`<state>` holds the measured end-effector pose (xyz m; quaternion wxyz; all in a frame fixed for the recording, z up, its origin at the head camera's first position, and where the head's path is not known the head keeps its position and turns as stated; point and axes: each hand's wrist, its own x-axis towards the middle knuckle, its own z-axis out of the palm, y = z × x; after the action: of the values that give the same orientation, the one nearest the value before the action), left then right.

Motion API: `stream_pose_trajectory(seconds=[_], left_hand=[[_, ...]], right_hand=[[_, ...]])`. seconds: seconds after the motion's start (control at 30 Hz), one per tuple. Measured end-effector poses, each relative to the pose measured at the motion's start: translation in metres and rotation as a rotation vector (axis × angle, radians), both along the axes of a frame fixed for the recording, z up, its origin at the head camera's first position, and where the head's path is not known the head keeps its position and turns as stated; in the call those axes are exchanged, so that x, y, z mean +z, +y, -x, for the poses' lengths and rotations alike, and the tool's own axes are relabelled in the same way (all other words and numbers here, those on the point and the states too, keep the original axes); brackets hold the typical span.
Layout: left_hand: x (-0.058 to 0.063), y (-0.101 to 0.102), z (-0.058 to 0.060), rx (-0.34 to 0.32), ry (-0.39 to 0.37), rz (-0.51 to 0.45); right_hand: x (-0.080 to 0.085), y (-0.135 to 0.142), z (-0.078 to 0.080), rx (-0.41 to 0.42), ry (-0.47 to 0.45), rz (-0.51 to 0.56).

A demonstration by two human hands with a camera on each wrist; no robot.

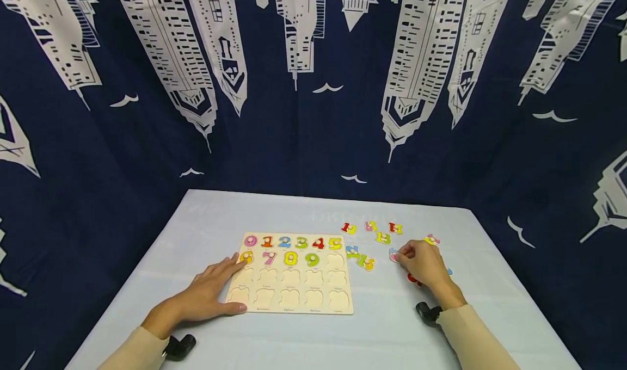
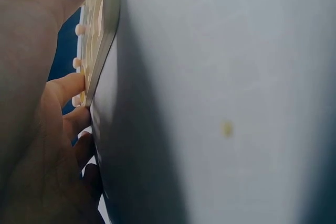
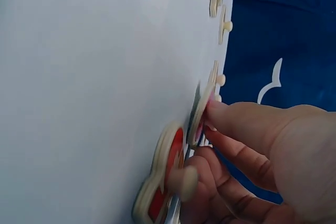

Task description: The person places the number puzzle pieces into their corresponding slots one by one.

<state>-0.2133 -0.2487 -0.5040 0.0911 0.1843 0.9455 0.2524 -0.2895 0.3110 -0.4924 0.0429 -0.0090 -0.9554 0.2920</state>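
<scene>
A wooden number puzzle board [image 1: 302,269] lies on the table, with knobbed number pieces 0 to 9 seated in its upper two rows and bare slots below. My left hand [image 1: 203,291] rests at its left side, fingers extended; the index fingertip is at the yellow 6 [image 1: 247,258] and the thumb lies along the lower left corner. To the right, my right hand [image 1: 427,264] pinches a pink and light-blue number piece [image 1: 393,255] between thumb and fingers. The right wrist view shows this piece tilted on edge, near a red piece [image 3: 169,163] with a wooden knob.
Several loose number pieces lie right of the board, among them a red-and-yellow 13 [image 1: 349,228], a green-and-yellow 13 [image 1: 383,238] and a blue-and-green piece [image 1: 352,252]. A pink-and-yellow piece [image 1: 431,240] sits behind my right hand. A dark patterned curtain [image 1: 299,141] hangs behind the white table [image 1: 392,332].
</scene>
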Motion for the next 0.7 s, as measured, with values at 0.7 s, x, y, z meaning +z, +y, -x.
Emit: stream_pose_trajectory(seconds=[0.7], left_hand=[[-0.002,0.001,-0.001,0.006,0.023,-0.007]], right_hand=[[0.016,-0.061,-0.003,0.202,0.081,0.132]])
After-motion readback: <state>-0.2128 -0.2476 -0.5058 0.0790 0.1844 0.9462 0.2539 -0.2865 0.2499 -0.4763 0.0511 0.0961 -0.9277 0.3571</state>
